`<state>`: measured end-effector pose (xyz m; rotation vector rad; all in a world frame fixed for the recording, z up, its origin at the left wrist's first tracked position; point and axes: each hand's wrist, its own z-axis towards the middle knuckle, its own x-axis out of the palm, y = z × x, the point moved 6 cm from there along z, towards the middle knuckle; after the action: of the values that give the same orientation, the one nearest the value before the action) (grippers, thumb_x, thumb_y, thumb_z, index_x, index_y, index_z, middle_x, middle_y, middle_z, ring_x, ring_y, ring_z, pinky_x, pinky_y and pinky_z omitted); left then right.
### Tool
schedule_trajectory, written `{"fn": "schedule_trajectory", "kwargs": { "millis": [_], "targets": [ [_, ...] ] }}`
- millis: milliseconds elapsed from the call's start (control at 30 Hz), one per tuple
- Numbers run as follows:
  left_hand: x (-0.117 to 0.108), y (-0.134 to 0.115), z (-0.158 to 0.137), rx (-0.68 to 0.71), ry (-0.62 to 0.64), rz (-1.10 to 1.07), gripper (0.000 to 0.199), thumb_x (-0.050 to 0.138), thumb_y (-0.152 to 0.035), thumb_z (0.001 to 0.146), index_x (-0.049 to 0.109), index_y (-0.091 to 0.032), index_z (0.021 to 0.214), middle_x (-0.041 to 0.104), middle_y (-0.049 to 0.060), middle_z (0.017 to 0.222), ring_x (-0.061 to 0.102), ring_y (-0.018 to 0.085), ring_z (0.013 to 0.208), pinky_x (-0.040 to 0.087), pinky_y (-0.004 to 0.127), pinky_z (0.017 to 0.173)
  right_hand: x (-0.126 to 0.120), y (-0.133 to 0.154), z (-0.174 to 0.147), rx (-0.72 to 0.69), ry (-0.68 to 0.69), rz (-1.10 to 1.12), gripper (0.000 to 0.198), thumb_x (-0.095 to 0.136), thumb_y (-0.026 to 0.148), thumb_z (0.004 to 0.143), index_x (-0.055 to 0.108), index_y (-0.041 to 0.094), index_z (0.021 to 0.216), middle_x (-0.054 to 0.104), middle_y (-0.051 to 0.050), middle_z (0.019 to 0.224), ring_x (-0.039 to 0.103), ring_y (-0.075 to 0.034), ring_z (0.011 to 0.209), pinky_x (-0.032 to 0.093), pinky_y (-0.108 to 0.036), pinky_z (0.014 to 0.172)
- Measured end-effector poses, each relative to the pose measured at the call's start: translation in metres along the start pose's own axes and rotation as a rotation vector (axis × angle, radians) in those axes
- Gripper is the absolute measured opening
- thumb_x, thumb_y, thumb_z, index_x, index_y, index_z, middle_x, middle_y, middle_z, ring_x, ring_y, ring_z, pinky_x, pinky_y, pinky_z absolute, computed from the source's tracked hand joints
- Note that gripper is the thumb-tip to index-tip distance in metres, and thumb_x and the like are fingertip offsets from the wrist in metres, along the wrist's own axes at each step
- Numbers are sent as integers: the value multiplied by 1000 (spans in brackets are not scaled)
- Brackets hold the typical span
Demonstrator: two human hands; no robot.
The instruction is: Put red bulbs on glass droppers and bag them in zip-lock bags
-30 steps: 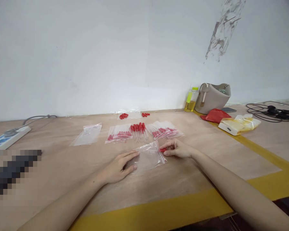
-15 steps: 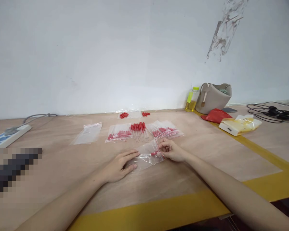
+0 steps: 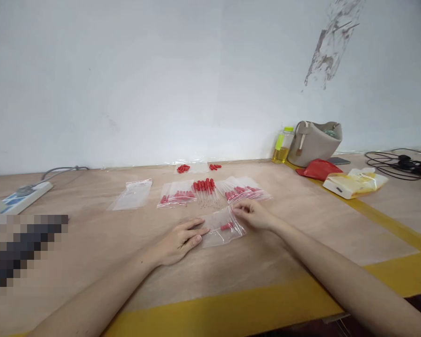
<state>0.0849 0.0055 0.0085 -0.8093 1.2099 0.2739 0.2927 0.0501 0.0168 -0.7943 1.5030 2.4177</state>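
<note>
A clear zip-lock bag [image 3: 218, 238] lies flat before me, with one red-bulbed dropper [image 3: 227, 226] inside, its thin stem toward the left. My left hand [image 3: 184, 241] rests with stretched fingers on the bag's closed end. At the opposite end, my right hand [image 3: 254, 214] pinches the far corner of the zip edge between thumb and fingers. Just beyond the bag is a row of loose droppers [image 3: 205, 187] with red bulbs and thin clear stems. Filled bags [image 3: 245, 191] overlap to their right, and more filled bags [image 3: 177, 194] lie to their left.
Flat unfilled zip bags [image 3: 132, 194] lie left. Red bulbs [image 3: 183, 168] sit on plastic near the wall. At right stand a bottle [image 3: 281, 147] and a grey bag [image 3: 314, 145], with a red pouch [image 3: 317, 169], a tissue pack [image 3: 352, 183] and cables [image 3: 403, 164]. A power strip [image 3: 28, 196] is far left.
My right hand has shifted to the far corner of the zip edge, its fingers closer together. My left fingers have drawn together on the bag, which lies flatter. The view has swung slightly left.
</note>
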Motion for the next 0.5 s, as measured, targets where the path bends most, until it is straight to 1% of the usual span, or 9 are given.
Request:
{"fn": "schedule_trajectory", "kwargs": {
  "millis": [100,167,233,300,367,433,500],
  "targets": [
    [0,-2,0,19,-5,-12,37,36,-39,88,45,-31,122,35,0,135,33,20,122,29,38,100,-23,-3,14,142,-202,-19,13,57,28,68,60,17,62,58,0,59,49,-12,56,37,-23,54],
    [0,-2,1,23,-8,-11,36,37,-39,87,46,-30,121,35,1,134,33,20,122,29,38,100,-27,-3,31,186,-249,-108,9,59,25,65,59,17,61,57,0,57,50,-12,55,37,-23,55],
    [0,-2,1,27,-6,-2,36,36,-39,88,45,-30,122,36,1,134,33,20,122,28,38,100,-22,-6,52,236,-258,-193,4,60,20,62,59,17,64,58,0,58,53,-13,59,39,-24,60],
    [1,-2,1,24,-3,6,37,35,-39,88,45,-30,122,35,1,135,32,20,123,28,38,101,-15,-12,73,313,-306,-226,11,62,18,59,58,17,69,59,-1,61,55,-15,66,40,-26,65],
    [1,-1,0,17,2,12,37,35,-39,88,44,-30,123,34,1,135,32,20,123,28,38,101,-4,-19,93,354,-325,-215,17,64,17,56,57,16,71,59,-4,65,56,-19,73,41,-29,67],
    [1,-1,0,15,5,17,37,34,-39,88,44,-31,123,33,1,136,32,20,123,28,38,101,7,-26,109,375,-324,-185,18,66,13,52,55,16,65,60,-7,67,57,-24,77,42,-31,67],
    [2,-1,-1,23,6,21,37,34,-39,88,44,-30,123,33,1,136,32,20,123,28,38,101,16,-32,120,370,-312,-136,17,64,7,49,52,16,57,59,-9,63,57,-27,77,42,-32,65]
  ]
}}
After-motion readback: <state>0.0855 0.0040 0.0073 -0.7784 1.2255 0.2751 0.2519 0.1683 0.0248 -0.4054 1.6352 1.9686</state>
